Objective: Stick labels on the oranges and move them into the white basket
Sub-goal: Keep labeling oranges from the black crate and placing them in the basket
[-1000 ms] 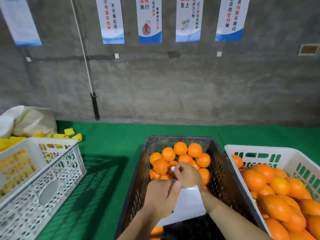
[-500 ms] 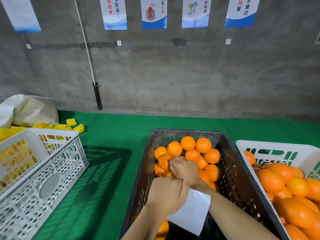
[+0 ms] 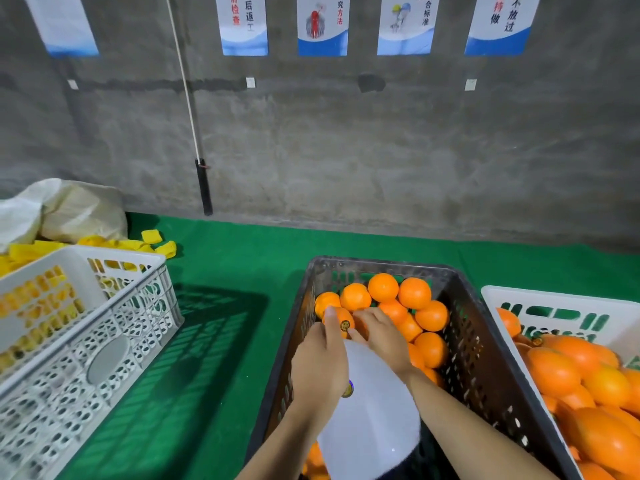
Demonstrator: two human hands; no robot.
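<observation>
Sitting at the near left of the heap in the dark crate (image 3: 485, 358), the orange being handled (image 3: 337, 318) carries a small round label (image 3: 344, 325) on its upper face. The left hand (image 3: 320, 368) comes at it from below, its thumb stretched up along the fruit's left side, while its curled fingers grip a white label sheet (image 3: 370, 410) that hangs down between the two forearms; one sticker (image 3: 348, 389) peeks out at the sheet's edge by the left palm. The right hand (image 3: 381, 334) lies just beside the labelled orange, knuckles up and fingers bent down onto the fruit, its fingertips close to the label. Whether those fingers pinch anything I cannot tell, as they are turned away.

Around that orange, the rest of the oranges (image 3: 398, 299) pile against the far wall of the dark crate. Just to the right stands a white basket (image 3: 554, 306), full of oranges (image 3: 571, 375), at least one with a label showing. Well apart on the left is another white crate (image 3: 86, 341), with yellow pieces (image 3: 152, 237) scattered behind it and a pale sack (image 3: 69, 209) against the wall. Everything rests on green matting (image 3: 225, 306). A thin pole with a black handle (image 3: 204, 185) leans against the grey concrete wall, under a row of posters (image 3: 322, 26).
</observation>
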